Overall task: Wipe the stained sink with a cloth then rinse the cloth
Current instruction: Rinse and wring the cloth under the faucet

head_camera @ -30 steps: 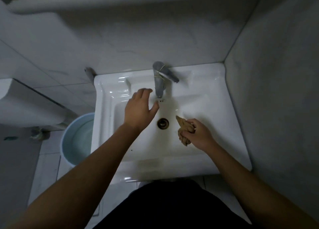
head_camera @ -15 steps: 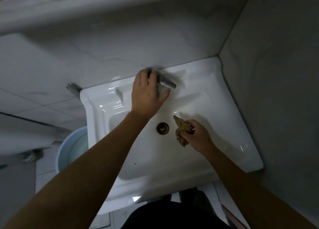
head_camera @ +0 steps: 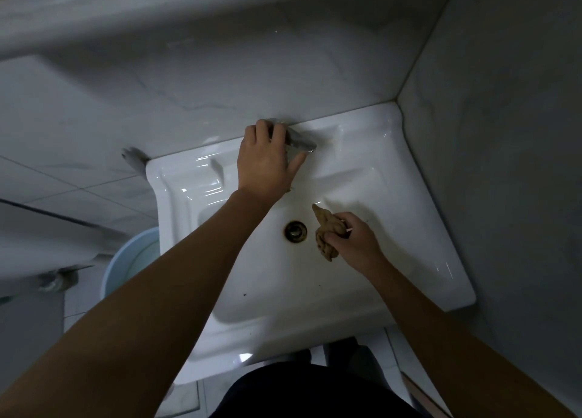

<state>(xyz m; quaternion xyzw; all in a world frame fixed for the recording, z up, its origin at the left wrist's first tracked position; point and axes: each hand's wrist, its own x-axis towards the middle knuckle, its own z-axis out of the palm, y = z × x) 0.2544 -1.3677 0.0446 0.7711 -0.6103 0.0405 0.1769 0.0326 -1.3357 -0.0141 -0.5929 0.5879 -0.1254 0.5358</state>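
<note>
- The left arm reaches forward across the basin, and the left hand [head_camera: 267, 159] lies palm-down over the tap [head_camera: 300, 142] at the back edge of the sink [head_camera: 409, 197]. Its fingers [head_camera: 263, 128] are curled over the top of the lever and the thumb is pressed along its near side.
- The right arm comes in from the lower right. The right hand [head_camera: 359, 244] is closed tight round a bunched brown cloth [head_camera: 326, 232], with one end poking up past the thumb and the other hanging below the fist.
- The cloth is inside the basin, just right of the drain [head_camera: 296, 231], low over the basin floor — whether it touches cannot be told.
- A pale blue bucket [head_camera: 132, 260] stands on the floor left of the sink.
- A second ago the left hand hovered open below the spout; half a second ago it had reached the tap, and it stays there. The right hand has kept the cloth beside the drain throughout.
</note>
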